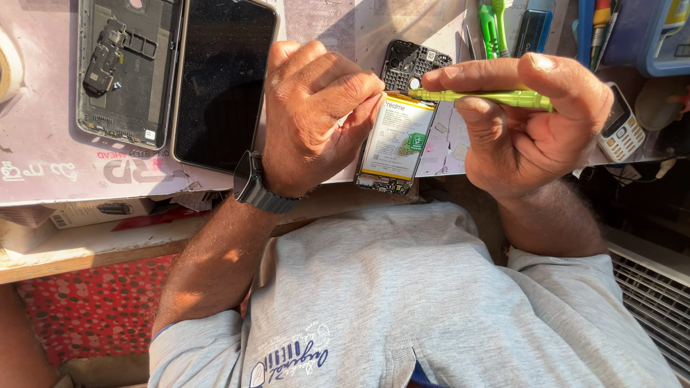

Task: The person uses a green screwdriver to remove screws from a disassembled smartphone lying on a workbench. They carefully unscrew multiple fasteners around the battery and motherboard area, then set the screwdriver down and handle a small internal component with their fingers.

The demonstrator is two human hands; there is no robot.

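Observation:
My left hand (pixel 309 115), with a dark watch on its wrist, grips the left side of an opened phone (pixel 399 126) near the table's front edge. The phone's back is off, showing a white battery with a green sticker and a black perforated cover at its far end. My right hand (pixel 528 126) holds a slim green screwdriver (pixel 489 97) lying almost level, its tip touching the phone's far end near the black cover.
A grey phone frame with exposed parts (pixel 126 68) and a black screen panel (pixel 223 79) lie at the far left on the pale mat (pixel 43 151). A small keypad phone (pixel 619 129) sits right; green tools (pixel 492 25) and a blue box (pixel 665 36) stand behind.

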